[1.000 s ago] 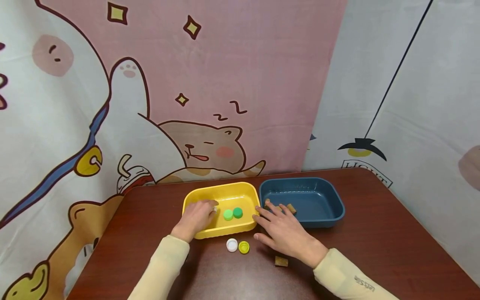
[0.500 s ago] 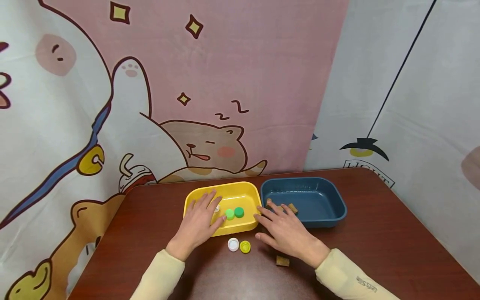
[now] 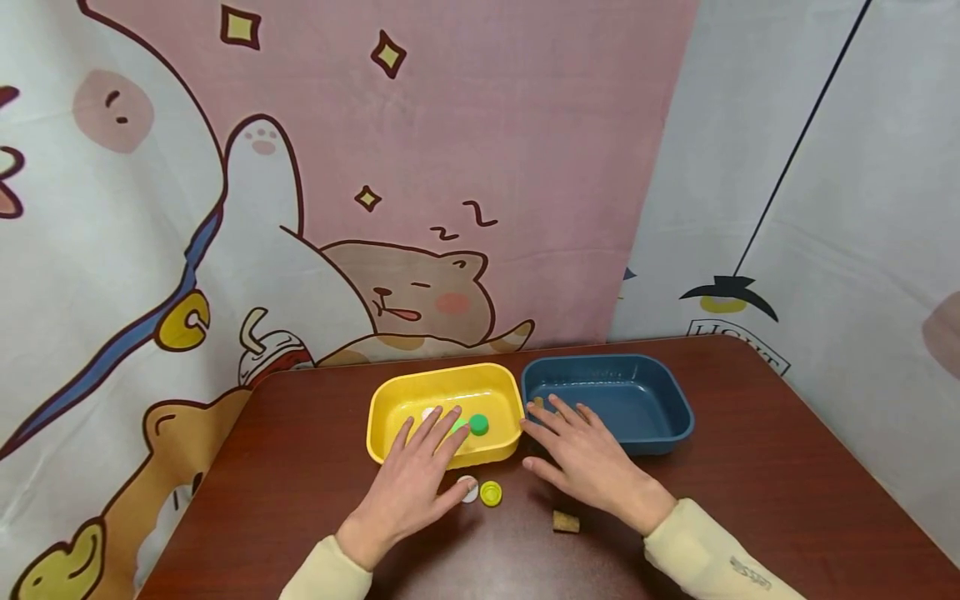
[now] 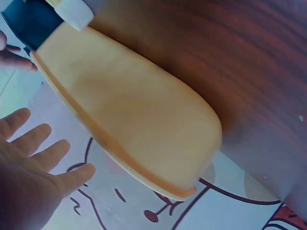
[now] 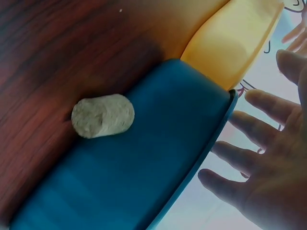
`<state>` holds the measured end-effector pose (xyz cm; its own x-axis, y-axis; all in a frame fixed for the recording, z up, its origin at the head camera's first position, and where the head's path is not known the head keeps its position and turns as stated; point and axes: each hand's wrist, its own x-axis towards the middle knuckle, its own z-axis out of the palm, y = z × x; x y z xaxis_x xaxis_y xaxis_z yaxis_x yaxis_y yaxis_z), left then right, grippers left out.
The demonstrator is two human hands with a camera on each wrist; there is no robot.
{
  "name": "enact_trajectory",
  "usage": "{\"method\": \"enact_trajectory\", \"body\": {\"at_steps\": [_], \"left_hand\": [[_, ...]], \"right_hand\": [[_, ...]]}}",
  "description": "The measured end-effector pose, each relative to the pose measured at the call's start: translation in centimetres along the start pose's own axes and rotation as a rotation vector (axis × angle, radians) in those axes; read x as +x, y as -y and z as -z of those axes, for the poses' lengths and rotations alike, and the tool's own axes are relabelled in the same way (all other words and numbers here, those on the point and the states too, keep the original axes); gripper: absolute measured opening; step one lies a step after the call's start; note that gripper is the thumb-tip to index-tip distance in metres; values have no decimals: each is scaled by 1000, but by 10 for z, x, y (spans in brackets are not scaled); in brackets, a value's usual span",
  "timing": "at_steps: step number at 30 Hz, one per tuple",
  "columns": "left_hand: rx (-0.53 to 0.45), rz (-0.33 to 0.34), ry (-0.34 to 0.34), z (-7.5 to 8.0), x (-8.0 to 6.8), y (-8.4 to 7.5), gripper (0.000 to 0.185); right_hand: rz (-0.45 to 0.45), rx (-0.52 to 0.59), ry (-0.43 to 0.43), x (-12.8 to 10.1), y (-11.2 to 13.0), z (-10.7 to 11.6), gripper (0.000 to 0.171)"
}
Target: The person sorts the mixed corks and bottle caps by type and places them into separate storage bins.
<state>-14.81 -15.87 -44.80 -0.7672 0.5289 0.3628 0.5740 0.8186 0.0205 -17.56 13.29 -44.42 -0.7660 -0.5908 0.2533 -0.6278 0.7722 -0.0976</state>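
Two hands (left (image 3: 411, 481), right (image 3: 590, 460)) lie flat, fingers spread, holding nothing; the cork (image 3: 564, 522) lies left-to-right.

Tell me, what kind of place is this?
Probably a room set up for a tabletop sorting game: a dark wooden table against cartoon cat wall cloths, with a yellow tray and a blue tray side by side.

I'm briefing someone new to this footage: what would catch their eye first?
Two bins side by side at mid-table: a yellow bin holding a green cap, and a blue bin on its right. The left hand lies flat across the yellow bin's front edge, the right hand at the blue bin's. A cork lies on the table.
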Motion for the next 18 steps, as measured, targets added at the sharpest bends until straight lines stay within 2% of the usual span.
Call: {"method": "enact_trajectory", "body": {"at_steps": [5,12,18], "left_hand": [[11,-76,7,-1,-3,-13,70],[53,-185,64,-4,-8,-27,68],[68,-306,53,-9,-10,-37,64]], "right_hand": [[2,-9,-30,-5,-4,3,58],[-4,-7,-39,-10,-9,7,58],[-22,-2,-28,-14,-11,9,60]]}}
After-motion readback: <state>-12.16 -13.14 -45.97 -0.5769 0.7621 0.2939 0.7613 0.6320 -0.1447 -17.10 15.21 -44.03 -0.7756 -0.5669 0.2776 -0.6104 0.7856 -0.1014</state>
